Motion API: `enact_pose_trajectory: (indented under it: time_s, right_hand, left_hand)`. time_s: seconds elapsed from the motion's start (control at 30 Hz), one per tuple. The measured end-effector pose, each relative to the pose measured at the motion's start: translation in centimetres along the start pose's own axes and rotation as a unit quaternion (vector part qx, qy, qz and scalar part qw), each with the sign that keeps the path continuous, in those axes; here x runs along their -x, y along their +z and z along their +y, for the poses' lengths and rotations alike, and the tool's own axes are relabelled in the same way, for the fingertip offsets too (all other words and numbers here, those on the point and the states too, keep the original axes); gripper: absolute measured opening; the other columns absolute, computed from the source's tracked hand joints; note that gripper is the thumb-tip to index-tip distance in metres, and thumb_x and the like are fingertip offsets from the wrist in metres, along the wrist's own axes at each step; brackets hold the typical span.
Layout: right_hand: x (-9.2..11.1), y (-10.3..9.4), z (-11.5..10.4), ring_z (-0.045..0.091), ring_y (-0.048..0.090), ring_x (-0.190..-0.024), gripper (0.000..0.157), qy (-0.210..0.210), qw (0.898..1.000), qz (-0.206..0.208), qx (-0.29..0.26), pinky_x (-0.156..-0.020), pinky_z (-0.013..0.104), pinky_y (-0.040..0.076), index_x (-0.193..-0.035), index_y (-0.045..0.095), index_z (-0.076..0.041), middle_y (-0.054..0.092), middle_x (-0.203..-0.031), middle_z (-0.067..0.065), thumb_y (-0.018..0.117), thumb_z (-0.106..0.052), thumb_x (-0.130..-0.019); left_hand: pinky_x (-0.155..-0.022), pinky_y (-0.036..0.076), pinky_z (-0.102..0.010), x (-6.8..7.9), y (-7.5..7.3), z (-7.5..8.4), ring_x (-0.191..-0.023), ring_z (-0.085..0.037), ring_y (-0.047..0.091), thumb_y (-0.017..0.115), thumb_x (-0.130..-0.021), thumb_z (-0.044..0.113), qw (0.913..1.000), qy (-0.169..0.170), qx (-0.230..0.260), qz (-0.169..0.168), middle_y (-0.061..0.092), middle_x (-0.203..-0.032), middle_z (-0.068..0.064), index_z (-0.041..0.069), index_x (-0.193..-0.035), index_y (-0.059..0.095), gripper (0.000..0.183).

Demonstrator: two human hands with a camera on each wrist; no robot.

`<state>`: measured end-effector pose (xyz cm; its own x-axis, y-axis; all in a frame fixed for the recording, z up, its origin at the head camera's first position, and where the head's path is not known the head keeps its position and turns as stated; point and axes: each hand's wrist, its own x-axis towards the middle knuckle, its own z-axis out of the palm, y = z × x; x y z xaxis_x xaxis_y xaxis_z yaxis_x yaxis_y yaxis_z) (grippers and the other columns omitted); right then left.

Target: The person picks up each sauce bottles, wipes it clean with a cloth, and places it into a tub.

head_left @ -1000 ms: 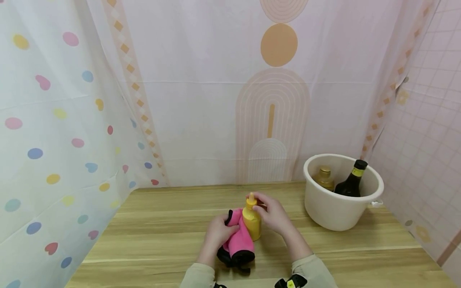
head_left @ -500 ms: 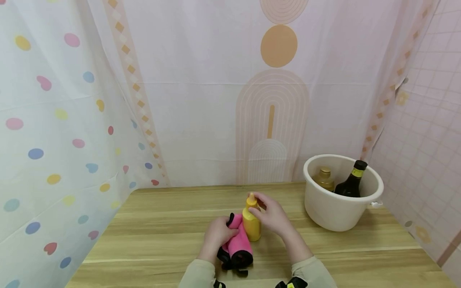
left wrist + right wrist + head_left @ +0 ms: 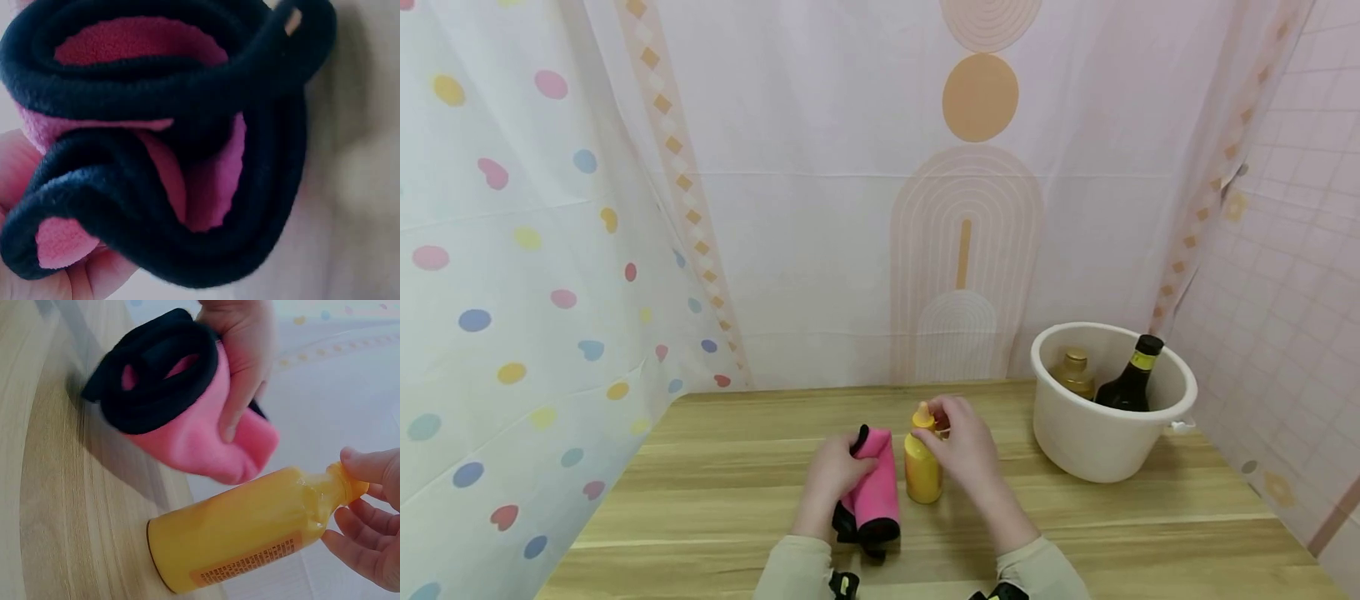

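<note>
A folded pink cloth [image 3: 878, 487] with black edging is gripped by my left hand [image 3: 837, 473], thumb over its top. The left wrist view shows the cloth's rolled end [image 3: 206, 187] close up, black trim around pink folds. My right hand [image 3: 964, 442] pinches the neck of a yellow squeeze bottle [image 3: 923, 475] with a pointed nozzle. Upright on the table, the bottle shows a label with small print in the right wrist view. A gap separates the cloth from the bottle [image 3: 250, 531].
At the right stands a white bucket [image 3: 1097, 446] holding a dark bottle [image 3: 1127, 387] with a black cap and a gold-coloured bottle [image 3: 1075, 375]. Wood-grain tabletop [image 3: 737, 467] lies around the hands. Patterned curtains [image 3: 820, 250] border the table at the back and sides.
My left hand has moved left with the pink cloth, away from the yellow squeeze bottle it was touching. My right hand stays at the bottle's neck, and the bottle has hardly moved.
</note>
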<state>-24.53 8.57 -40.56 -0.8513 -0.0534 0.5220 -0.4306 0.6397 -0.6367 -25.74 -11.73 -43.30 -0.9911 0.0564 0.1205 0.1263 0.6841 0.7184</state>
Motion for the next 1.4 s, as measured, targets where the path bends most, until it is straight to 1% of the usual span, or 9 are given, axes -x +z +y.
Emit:
enact_pose_trajectory:
  time_s: [0.17,0.27,0.37,0.53,0.8,0.93,1.07,1.23,1.4]
  right_hand:
    - [-0.1,0.0,0.2,0.017,0.06,-0.086,0.026,-0.01,1.0,-0.004,-0.003,-0.072,0.027,0.055,-0.101,0.064,-0.008,0.059,-0.096,0.004,0.082,-0.013,-0.083]
    - [-0.2,-0.2,0.3,0.021,0.063,-0.087,0.024,-0.028,0.999,-0.01,-0.018,-0.073,0.029,0.056,-0.103,0.063,-0.004,0.06,-0.099,0.008,0.078,-0.006,-0.084]
    - [-0.1,-0.4,0.3,0.026,0.066,-0.091,0.023,-0.041,0.998,-0.023,-0.038,-0.076,0.03,0.057,-0.105,0.063,-0.001,0.061,-0.101,0.012,0.074,0.003,-0.085]
    - [0.0,-0.7,0.5,0.028,0.065,-0.099,0.025,-0.028,0.997,-0.046,-0.057,-0.082,0.033,0.056,-0.111,0.064,0.001,0.063,-0.107,0.013,0.069,0.006,-0.087]
    - [0.2,-0.8,0.8,0.027,0.063,-0.101,0.026,-0.018,0.994,-0.067,-0.082,-0.086,0.036,0.055,-0.113,0.065,-0.004,0.063,-0.108,0.01,0.065,0.008,-0.09]
    - [0.2,-0.9,0.8,0.028,0.063,-0.103,0.027,-0.009,0.993,-0.071,-0.094,-0.087,0.037,0.054,-0.115,0.065,-0.004,0.063,-0.11,0.011,0.064,0.007,-0.091]
    - [0.3,-1.0,0.8,0.029,0.062,-0.104,0.029,-0.008,0.993,-0.073,-0.096,-0.088,0.037,0.054,-0.118,0.064,-0.001,0.062,-0.112,0.012,0.064,0.008,-0.09]
    - [0.4,-1.1,0.7,0.032,0.063,-0.104,0.031,-0.018,0.992,-0.073,-0.097,-0.087,0.037,0.054,-0.12,0.063,0.002,0.062,-0.113,0.014,0.063,0.01,-0.09]
    - [0.4,-1.1,0.7,0.031,0.062,-0.105,0.031,-0.01,0.992,-0.073,-0.098,-0.088,0.038,0.054,-0.12,0.063,0.001,0.062,-0.114,0.014,0.063,0.01,-0.09]
  left_hand:
    - [-0.078,0.053,-0.045,0.0,-1.2,0.6,-0.086,-0.024,0.064,0.079,-0.083,0.018,0.998,0.01,0.061,0.013,0.07,-0.1,-0.013,0.002,-0.112,0.071,0.035]
    - [-0.077,0.054,-0.044,0.1,-1.9,1.2,-0.086,-0.024,0.064,0.079,-0.084,0.017,0.9944,0.016,0.104,0.009,0.07,-0.1,-0.014,0.001,-0.113,0.07,0.035]
    - [-0.076,0.054,-0.042,0.2,-2.3,2.0,-0.084,-0.023,0.064,0.079,-0.084,0.018,0.9917,0.015,0.127,0.004,0.07,-0.099,-0.013,0.002,-0.112,0.07,0.034]
    - [-0.072,0.055,-0.039,0.3,-2.4,3.3,-0.081,-0.021,0.064,0.079,-0.084,0.019,0.9911,0.025,0.131,0.0,0.07,-0.097,-0.012,0.004,-0.112,0.071,0.033]
    - [-0.064,0.054,-0.034,0.4,-0.7,4.7,-0.074,-0.019,0.063,0.079,-0.084,0.019,0.987,0.041,0.155,-0.012,0.069,-0.091,-0.011,0.002,-0.104,0.069,0.028]
    - [-0.062,0.054,-0.033,0.3,-0.1,4.7,-0.071,-0.018,0.063,0.08,-0.084,0.018,0.9856,0.048,0.162,-0.015,0.068,-0.087,-0.009,0.002,-0.099,0.069,0.025]
    - [-0.063,0.054,-0.033,0.2,0.1,4.4,-0.072,-0.017,0.062,0.081,-0.083,0.017,0.9881,0.052,0.144,-0.013,0.068,-0.086,-0.008,0.003,-0.097,0.069,0.023]
    - [-0.068,0.054,-0.035,0.3,0.2,4.1,-0.077,-0.018,0.062,0.081,-0.082,0.016,0.99,0.058,0.127,-0.016,0.069,-0.091,-0.009,0.002,-0.099,0.07,0.025]
    - [-0.072,0.054,-0.038,0.4,0.2,3.7,-0.082,-0.02,0.063,0.081,-0.082,0.014,0.9897,0.052,0.131,-0.025,0.069,-0.094,-0.01,0.001,-0.101,0.07,0.025]
